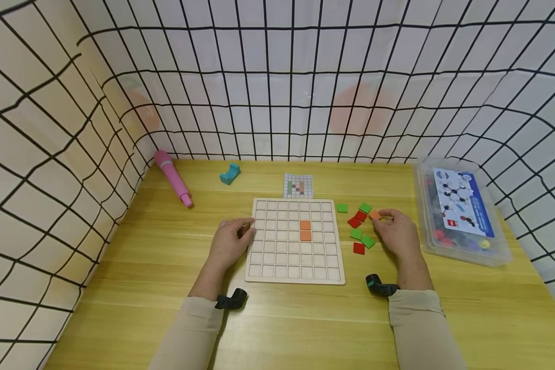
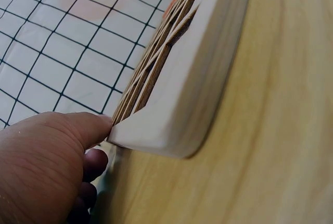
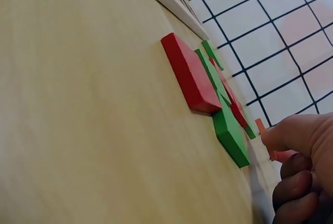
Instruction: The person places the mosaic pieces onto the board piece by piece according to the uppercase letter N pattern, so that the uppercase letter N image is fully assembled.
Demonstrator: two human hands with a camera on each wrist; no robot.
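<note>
A pale wooden grid board (image 1: pixel 295 277) lies on the table, with two orange square tiles (image 1: pixel 305 230) set one above the other in its cells. My left hand (image 1: pixel 228 242) rests against the board's left side, thumb and index fingertip right at the edge. In the left wrist view the thumb (image 2: pixel 93 127) touches the board near a corner. On the right, my right hand (image 1: pixel 399 234) pinches an orange tile (image 1: pixel 374 215) between thumb and fingers, beside loose red tiles (image 3: pixel 190 75) and green tiles (image 3: pixel 229 135). The right wrist view shows only a sliver of the held tile (image 3: pixel 261 126).
A small pattern card (image 1: pixel 298 185) lies behind the board. At the back left are a pink microphone-shaped thing (image 1: pixel 174 180) and a teal curved block (image 1: pixel 230 174). A clear plastic box (image 1: pixel 464 205) of coloured parts stands at the right. Black wire mesh (image 1: pixel 277 92) surrounds the table.
</note>
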